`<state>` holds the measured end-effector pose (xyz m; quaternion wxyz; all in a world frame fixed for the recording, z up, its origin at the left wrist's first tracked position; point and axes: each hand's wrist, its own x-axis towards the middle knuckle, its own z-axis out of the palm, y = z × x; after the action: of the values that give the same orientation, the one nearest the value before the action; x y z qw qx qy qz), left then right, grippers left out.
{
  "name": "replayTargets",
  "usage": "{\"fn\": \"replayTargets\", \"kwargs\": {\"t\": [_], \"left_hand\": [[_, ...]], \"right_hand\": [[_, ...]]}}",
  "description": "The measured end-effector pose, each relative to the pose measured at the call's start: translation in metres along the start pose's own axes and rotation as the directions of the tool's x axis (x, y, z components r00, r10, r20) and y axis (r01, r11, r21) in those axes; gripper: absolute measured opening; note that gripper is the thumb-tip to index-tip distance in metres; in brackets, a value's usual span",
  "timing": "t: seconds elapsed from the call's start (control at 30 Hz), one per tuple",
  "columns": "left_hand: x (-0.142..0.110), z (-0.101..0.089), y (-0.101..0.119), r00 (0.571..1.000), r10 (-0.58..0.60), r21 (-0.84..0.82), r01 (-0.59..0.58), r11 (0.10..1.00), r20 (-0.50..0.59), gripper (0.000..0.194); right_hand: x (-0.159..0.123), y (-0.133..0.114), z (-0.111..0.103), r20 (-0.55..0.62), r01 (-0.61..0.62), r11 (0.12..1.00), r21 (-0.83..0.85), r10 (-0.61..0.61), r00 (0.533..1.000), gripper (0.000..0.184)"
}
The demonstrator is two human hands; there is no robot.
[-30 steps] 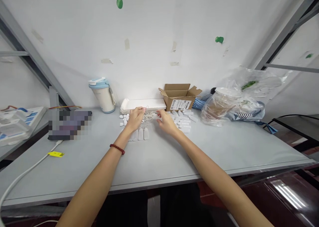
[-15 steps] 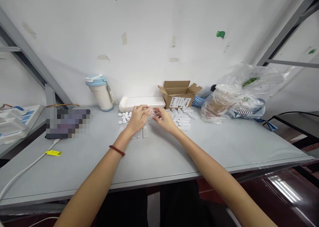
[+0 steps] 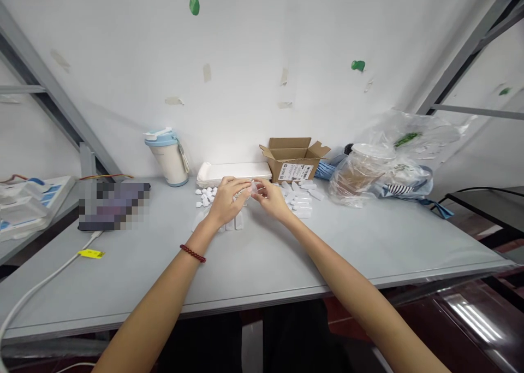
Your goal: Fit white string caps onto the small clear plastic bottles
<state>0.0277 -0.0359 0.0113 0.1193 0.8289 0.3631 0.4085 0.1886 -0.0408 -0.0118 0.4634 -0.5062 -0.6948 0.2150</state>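
Note:
My left hand and my right hand meet over the middle of the table, fingers closed on a small clear plastic piece between them. Its exact kind is too small to make out, and the fingers cover most of it. Several small white caps lie just left of my left hand. Below that hand, several flat translucent plastic pieces are set side by side, partly hidden by it. More clear and white plastic pieces are spread to the right of my right hand.
Behind my hands are a stack of white trays and an open cardboard box. A tumbler and a blurred-out phone with a white cable stand left. A bagged drink cup is at the right on the grey table.
The view has tilted up slightly, so everything sits a little lower. My left fingers have flattened and stretched further over the clear piece; both hands stay together in the same place.

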Motion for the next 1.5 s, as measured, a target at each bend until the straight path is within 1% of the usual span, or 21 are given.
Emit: {"fn": "replayTargets", "kwargs": {"t": [0.13,0.33,0.63,0.73,0.83,0.93,1.03,1.17,1.33,1.43,1.5], "left_hand": [[0.0,0.0,0.001,1.0,-0.003,-0.016,0.002,1.0,-0.027,0.031],[0.0,0.0,0.004,0.998,-0.05,-0.016,0.049,0.999,-0.05,0.032],[0.001,0.006,-0.003,0.991,-0.1,0.046,0.104,0.993,-0.093,0.024],[0.001,0.006,-0.004,0.981,-0.158,0.038,0.163,0.986,-0.113,0.023],[0.001,0.004,-0.004,0.965,-0.227,0.007,0.23,0.973,-0.134,0.025],[0.001,0.003,-0.004,0.969,-0.215,-0.025,0.214,0.977,-0.123,0.026],[0.001,0.002,-0.005,0.972,-0.207,-0.053,0.203,0.978,-0.113,0.026],[0.001,0.004,-0.007,0.958,-0.266,-0.119,0.253,0.96,-0.105,0.028],[0.002,0.002,-0.005,0.954,-0.289,-0.264,0.258,0.929,-0.085,0.029],[0.003,0.0,-0.002,0.937,-0.346,-0.379,0.302,0.875,-0.051,0.03],[0.004,-0.002,0.0,0.914,-0.405,-0.475,0.35,0.808,-0.017,0.03]], "right_hand": [[-0.001,-0.001,0.0,-0.004,-0.003,0.999,0.037,0.003,1.0,0.04],[-0.001,-0.002,0.0,-0.015,-0.009,0.998,0.068,0.011,1.0,0.034],[-0.004,-0.005,0.003,-0.012,0.024,0.997,0.073,-0.024,1.0,0.028],[-0.005,-0.005,0.005,-0.019,0.065,0.996,0.053,-0.064,0.998,0.025],[-0.005,-0.005,0.006,-0.031,0.142,0.99,-0.01,-0.143,0.989,0.022],[-0.006,-0.005,0.008,-0.043,0.217,0.973,-0.083,-0.221,0.974,0.021],[-0.007,-0.004,0.009,-0.045,0.265,0.954,-0.141,-0.273,0.961,0.02],[-0.007,-0.003,0.009,-0.053,0.283,0.943,-0.177,-0.297,0.954,0.021],[-0.007,-0.003,0.008,-0.048,0.3,0.934,-0.192,-0.315,0.948,0.023],[-0.007,-0.004,0.007,-0.061,0.301,0.937,-0.179,-0.316,0.947,0.021],[-0.007,-0.005,0.007,-0.067,0.297,0.937,-0.181,-0.313,0.947,0.019]]}}
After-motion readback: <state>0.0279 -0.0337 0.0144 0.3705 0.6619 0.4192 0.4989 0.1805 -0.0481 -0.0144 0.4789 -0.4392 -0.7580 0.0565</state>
